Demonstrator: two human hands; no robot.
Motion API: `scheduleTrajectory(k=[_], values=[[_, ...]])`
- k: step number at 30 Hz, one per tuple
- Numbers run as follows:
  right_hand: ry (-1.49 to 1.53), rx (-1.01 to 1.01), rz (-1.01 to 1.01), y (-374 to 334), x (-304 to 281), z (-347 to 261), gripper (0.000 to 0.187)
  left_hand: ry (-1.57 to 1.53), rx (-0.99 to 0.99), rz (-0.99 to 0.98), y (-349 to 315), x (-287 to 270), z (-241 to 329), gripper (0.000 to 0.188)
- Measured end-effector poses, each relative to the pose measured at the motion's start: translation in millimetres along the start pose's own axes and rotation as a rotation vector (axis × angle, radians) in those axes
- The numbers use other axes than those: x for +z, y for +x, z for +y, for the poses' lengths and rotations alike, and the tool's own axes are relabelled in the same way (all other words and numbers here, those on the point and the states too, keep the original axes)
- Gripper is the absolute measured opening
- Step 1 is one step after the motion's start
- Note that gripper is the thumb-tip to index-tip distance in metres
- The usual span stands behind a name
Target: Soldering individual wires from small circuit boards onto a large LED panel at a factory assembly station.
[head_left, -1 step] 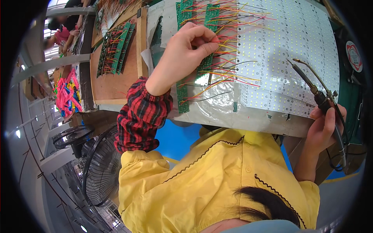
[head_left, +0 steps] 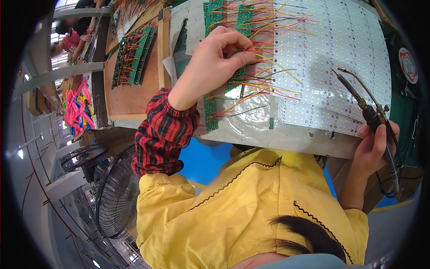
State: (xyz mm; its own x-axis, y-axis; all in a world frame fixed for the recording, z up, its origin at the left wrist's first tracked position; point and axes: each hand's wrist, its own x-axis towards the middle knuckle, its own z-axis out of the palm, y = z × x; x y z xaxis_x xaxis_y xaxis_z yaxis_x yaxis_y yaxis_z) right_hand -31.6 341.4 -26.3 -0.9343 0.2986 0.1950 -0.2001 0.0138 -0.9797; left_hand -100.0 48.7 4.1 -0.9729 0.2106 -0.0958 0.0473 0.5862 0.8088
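Observation:
My left hand (head_left: 219, 62) reaches over the green circuit boards (head_left: 244, 20), thumb and forefinger pinched on a thin wire. Which colour that wire is, I cannot tell for sure. Red, yellow and black wires (head_left: 260, 92) run from the boards toward a stack of white LED panels (head_left: 322, 58) dotted with small yellow lights. In my right hand (head_left: 374, 150), at the bench's right edge, is a soldering iron (head_left: 371, 117) with a thin curved metal tube fixed alongside. Its tip points up and left above the panels, apart from the wires. My left palm hides part of the boards.
More wired green boards (head_left: 142, 56) rest on a brown wooden board to the left, behind a wooden strip (head_left: 164, 49). Pink, blue and yellow pieces (head_left: 78, 107) are heaped farther left. A black fan (head_left: 118, 193) stands below. The iron's cable (head_left: 395, 179) hangs at right.
My left fingertips have shifted slightly to the right with the pinched wire, and a yellow wire beside them lies differently. My right hand and the soldering iron look unmoved.

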Motion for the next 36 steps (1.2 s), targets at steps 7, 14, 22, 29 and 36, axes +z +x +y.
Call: scheduleTrajectory(k=[7, 14, 22, 29, 36], values=[[0.005, -0.009, 0.006, 1, 1, -1, 0.022, 0.549, 0.484, 0.206, -1, 18, 8, 0.027], [0.008, 0.006, 0.03, 1, -2, -1, 0.022, 0.555, 0.607, 0.177, 4, 30, 23, 0.033], [0.03, 0.007, 0.045, 0, -2, 1, 0.022, 0.787, 0.305, 0.281, -14, 13, 23, 0.022], [0.036, 0.011, 0.068, -1, -3, 1, 0.021, 0.748, 0.301, 0.249, -5, 23, 8, 0.014], [0.047, 0.028, 0.061, -1, -1, 1, 0.021, 0.412, 0.308, 0.243, -1, 15, 11, 0.011]])
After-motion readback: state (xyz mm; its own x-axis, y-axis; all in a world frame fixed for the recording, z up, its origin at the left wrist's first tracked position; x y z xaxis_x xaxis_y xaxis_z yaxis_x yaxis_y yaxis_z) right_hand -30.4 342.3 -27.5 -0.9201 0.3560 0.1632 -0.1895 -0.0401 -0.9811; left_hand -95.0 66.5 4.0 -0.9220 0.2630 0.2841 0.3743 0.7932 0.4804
